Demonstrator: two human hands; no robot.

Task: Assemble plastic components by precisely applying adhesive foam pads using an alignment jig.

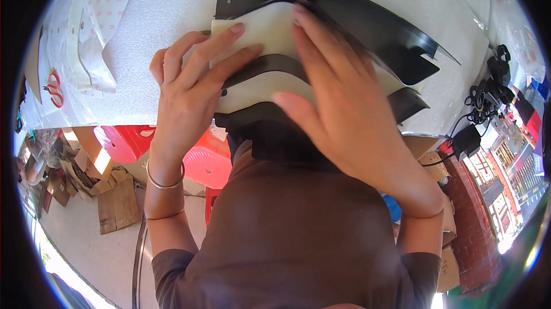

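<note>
Left hand (192,76) and right hand (338,85) lying open, fingers spread, on cream sheet (267,30) at near middle, beside black curved panel (350,13); uneven pressure possibly skewing or creasing sheet.

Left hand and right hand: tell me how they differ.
The left hand has its fingers spread and bent, while the right hand has its index and middle fingers nearly straight and close together. The left wrist wears a thin bangle; the right wrist is bare. The left hand comes over the left side of the cream piece; the right reaches across to its far edge. Both are palm down.
</note>
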